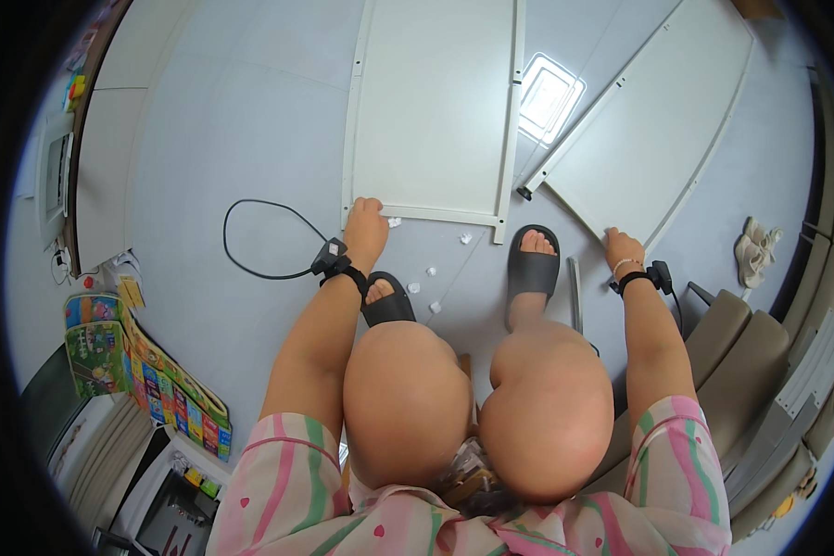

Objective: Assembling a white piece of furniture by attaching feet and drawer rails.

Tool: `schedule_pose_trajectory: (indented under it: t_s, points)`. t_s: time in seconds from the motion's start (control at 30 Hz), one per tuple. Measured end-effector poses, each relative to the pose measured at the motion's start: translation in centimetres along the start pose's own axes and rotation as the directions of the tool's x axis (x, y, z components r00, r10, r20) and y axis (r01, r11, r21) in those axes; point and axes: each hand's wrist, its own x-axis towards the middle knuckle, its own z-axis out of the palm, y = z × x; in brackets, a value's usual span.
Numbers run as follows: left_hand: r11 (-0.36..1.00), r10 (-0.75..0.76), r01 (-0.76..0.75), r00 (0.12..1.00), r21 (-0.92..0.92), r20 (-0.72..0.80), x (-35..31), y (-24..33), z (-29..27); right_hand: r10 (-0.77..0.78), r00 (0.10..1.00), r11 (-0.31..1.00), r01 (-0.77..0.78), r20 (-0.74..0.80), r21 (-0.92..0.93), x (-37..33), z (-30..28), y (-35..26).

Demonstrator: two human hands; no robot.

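Note:
A framed white panel [435, 111] lies on the floor ahead of me, with small dark holes along its side rails. My left hand [368, 230] is closed on its near left corner, fingertips curled over the frame. Another white panel [658, 120] lies at a slant to the right, with a black foot [525, 194] on the end of its left rail. At its near corner my right hand [625, 248] grips the edge. The undersides of both panels are hidden. Each wrist wears a black strap with a small cabled box.
Several small white bits [414, 288] lie between my feet, which wear black slides [534, 264]. A narrow grey bar [576, 295] is beside my right foot. Beige shoes [757, 250] and brown cushions [741, 338] are at the right. Colourful folded mats [148, 371] stand at the left.

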Motion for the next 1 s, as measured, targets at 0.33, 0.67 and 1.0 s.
schedule_pose_trajectory:
  t_s: [0.33, 0.67, 1.0]
  points:
    - [0.985, 0.167, -0.157, 0.972, -0.074, 0.164, -2.9, -1.7, 0.4, -0.014, 1.0, 0.999, 0.014, 0.015, -0.031, 0.5, 0.3, -1.2]
    - [0.941, 0.332, -0.302, 0.912, -0.154, 0.241, -3.8, -1.9, 2.2, 0.021, 0.998, 1.0, -0.02, 0.058, -0.018, 0.9, 0.1, -1.7]
    - [0.909, 0.394, -0.202, 0.699, -0.364, 0.597, -6.5, 1.5, 2.5, -0.007, 0.998, 1.0, 0.006, -0.069, -0.013, 0.5, -6.1, -6.8]
